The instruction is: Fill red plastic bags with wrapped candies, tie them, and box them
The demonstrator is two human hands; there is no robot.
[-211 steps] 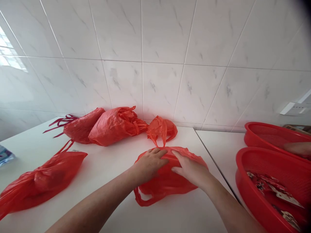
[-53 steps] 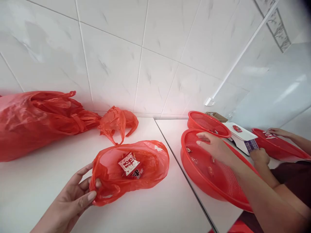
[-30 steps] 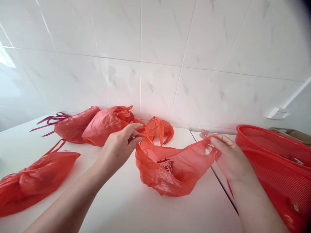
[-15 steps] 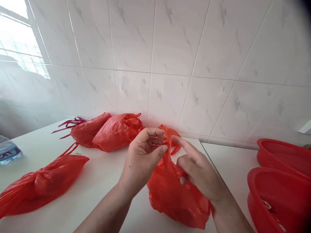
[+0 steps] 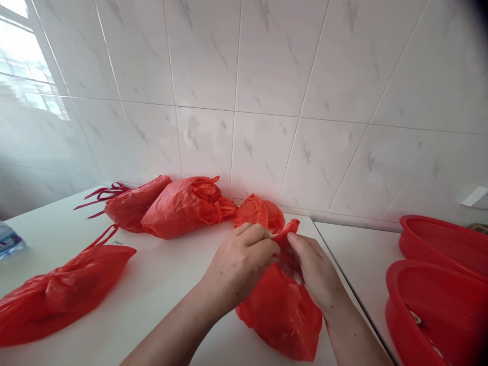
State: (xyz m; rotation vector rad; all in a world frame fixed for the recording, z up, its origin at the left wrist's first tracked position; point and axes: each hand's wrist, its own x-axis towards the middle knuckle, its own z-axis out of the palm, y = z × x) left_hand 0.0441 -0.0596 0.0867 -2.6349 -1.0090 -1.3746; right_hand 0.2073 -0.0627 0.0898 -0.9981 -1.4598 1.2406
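Note:
A thin red plastic bag [image 5: 284,312] lies on the white tabletop in front of me, its upper part gathered up between both hands. My left hand [image 5: 244,259] is closed, its fingers curled tight on the bag's neck. On the other side, my right hand [image 5: 312,264] grips the same neck, with the thumb pressed at the top and the fingers partly hidden behind red plastic. A tuft of the bag sticks up between the hands. What the bag contains, if anything, cannot be made out.
Full red bags [image 5: 183,206] rest against the tiled wall, with a crumpled red bag [image 5: 251,211] beside them. A tied red bag [image 5: 68,290] lies at left near a plastic bottle [image 5: 9,241]. Two red baskets [image 5: 404,284] stand at right, past a table seam.
My left hand has turned over and closed on the bag's neck. My right hand's pointing finger has folded in, and the thumb now presses on the plastic. The view has shifted slightly.

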